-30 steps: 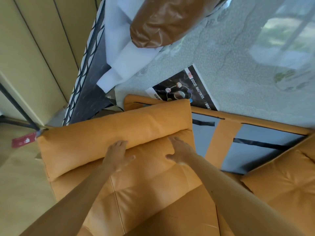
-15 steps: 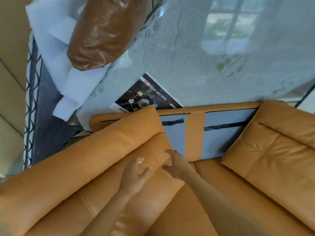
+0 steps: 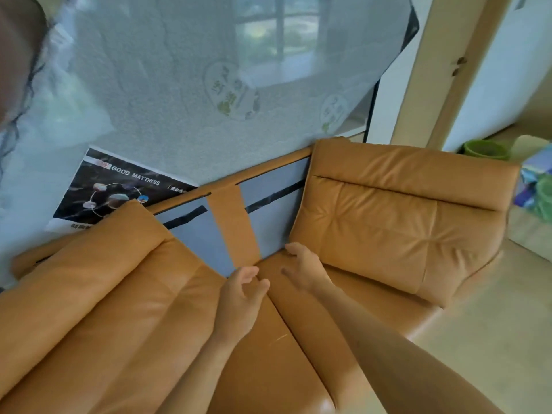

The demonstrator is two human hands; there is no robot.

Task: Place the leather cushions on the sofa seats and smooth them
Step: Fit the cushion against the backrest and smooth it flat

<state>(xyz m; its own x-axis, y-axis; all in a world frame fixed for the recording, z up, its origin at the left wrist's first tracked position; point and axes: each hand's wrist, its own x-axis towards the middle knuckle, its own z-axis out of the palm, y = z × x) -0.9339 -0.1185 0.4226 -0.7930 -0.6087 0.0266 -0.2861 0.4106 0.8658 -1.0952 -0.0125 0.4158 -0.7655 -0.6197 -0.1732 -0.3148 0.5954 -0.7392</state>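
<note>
Behind the sofa (image 3: 236,231) leans a plastic-wrapped mattress (image 3: 185,94) with a dark label (image 3: 116,189) at its lower left. Two tan leather cushions stand on the seats: the left cushion (image 3: 98,282) and the right cushion (image 3: 388,216), both propped against the backrest, with bare grey backrest between them. The left hand (image 3: 242,297) and right hand (image 3: 304,267) hover over the seat in that gap, fingers loosely spread, gripping nothing.

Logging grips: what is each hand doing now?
Left hand: open, fingers loosely curled, holding nothing.
Right hand: open, holding nothing.
</note>
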